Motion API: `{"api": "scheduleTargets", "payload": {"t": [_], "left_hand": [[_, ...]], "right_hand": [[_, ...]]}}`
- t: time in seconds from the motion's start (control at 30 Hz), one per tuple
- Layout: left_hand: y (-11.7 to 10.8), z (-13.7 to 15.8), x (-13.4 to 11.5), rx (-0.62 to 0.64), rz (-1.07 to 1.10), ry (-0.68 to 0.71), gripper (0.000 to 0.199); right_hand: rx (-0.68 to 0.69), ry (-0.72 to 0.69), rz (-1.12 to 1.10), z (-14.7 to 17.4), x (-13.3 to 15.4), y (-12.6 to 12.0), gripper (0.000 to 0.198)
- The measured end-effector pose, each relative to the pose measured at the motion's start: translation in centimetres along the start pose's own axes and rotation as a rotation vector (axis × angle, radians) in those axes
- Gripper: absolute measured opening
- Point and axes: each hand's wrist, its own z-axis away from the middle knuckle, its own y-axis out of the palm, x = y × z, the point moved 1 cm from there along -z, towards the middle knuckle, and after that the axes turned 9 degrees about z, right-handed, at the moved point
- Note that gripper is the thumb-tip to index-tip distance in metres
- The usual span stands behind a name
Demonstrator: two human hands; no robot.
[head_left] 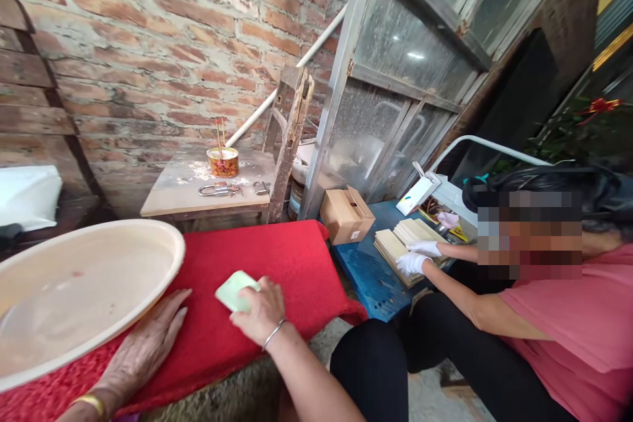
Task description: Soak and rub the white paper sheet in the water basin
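Note:
My left hand (147, 343) lies flat on a red cloth (262, 244), its fingers stretched out close beside the rim of a large cream plastic basin (171, 273). In my right hand (266, 310) is a pale green, rounded rectangular block (237, 289), gripped at its near end and held at the cloth. What the block is made of, and its exact kind, I cannot make out. The red cloth spreads over a low bench or table and runs under the basin.
To the right, a person (558, 316) in white gloves handles stacked pale boards (395, 247) on a blue table (359, 270). A cardboard box (346, 214) stands there too. Against the brick wall, a wooden chair (163, 191) bears a red tin (222, 163) and padlocks (217, 190).

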Motion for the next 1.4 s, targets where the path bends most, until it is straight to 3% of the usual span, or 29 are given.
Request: {"api": "scheduleTargets", "payload": {"t": [0.13, 0.2, 0.3, 0.47, 0.57, 0.67, 0.77, 0.83, 0.9, 0.97, 1.1, 1.17, 1.23, 1.3, 1.4], "left_hand": [[0.1, 0.0, -0.5, -0.002, -0.016, -0.018, 0.053], [0.1, 0.0, -0.7, -0.013, -0.024, -0.012, 0.052], [0.0, 0.0, -0.9, -0.03, -0.022, 0.007, 0.051], [0.0, -0.3, -0.7, -0.063, -0.015, 0.057, 0.051], [-0.3, -0.3, -1.2, -0.07, -0.004, 0.053, 0.049], [-1.1, -0.1, -2.7, -0.052, -0.007, 0.009, 0.047], [-1.8, -0.3, -4.2, -0.034, 0.01, 0.007, 0.046], [-2.0, -0.6, -4.7, -0.025, 0.01, 0.014, 0.048], [-2.1, -0.9, -4.9, -0.012, 0.018, 0.002, 0.05], [-2.2, -1.0, -5.0, 0.005, 0.021, -0.012, 0.051], [-2.2, -0.7, -4.8, 0.029, -0.012, -0.014, 0.052], [-2.0, -0.6, -4.5, 0.028, -0.026, -0.01, 0.052], [-1.7, -0.5, -4.3, 0.019, -0.027, -0.005, 0.053], [-1.5, -0.4, -4.2, 0.01, -0.028, 0.004, 0.053], [-1.1, -0.3, -4.1, 0.003, -0.019, 0.01, 0.051]], "right_hand": [[-0.098, 0.353, 0.112, 0.4, -6.4, -4.9, 0.037], [-0.138, 0.426, 0.126, 0.7, -7.6, -5.9, 0.039], [-0.163, 0.368, 0.079, 0.6, -5.1, -4.4, 0.04], [-0.055, 0.059, -0.053, -1.3, 2.9, 0.7, 0.046], [0.006, 0.015, 0.027, -2.0, 4.1, 0.0, 0.045], [0.027, 0.173, 0.142, -1.1, 0.7, -3.9, 0.038], [-0.015, 0.342, 0.19, -0.4, -5.7, -7.6, 0.041], [-0.025, 0.454, 0.23, -0.7, -9.5, -8.5, 0.049], [-0.084, 0.537, 0.276, -1.4, -11.1, -7.9, 0.052], [-0.145, 0.457, 0.252, -2.1, -9.4, -6.0, 0.05], [-0.115, 0.054, 0.113, -3.5, 0.2, -0.9, 0.035], [-0.082, -0.061, 0.116, -4.2, 4.0, 0.8, 0.032], [-0.072, -0.092, 0.14, -4.8, 4.6, 1.2, 0.03], [-0.076, -0.054, 0.162, -5.3, 1.5, 0.2, 0.03], [-0.087, 0.152, 0.246, -5.3, -7.9, -2.9, 0.038]]}}
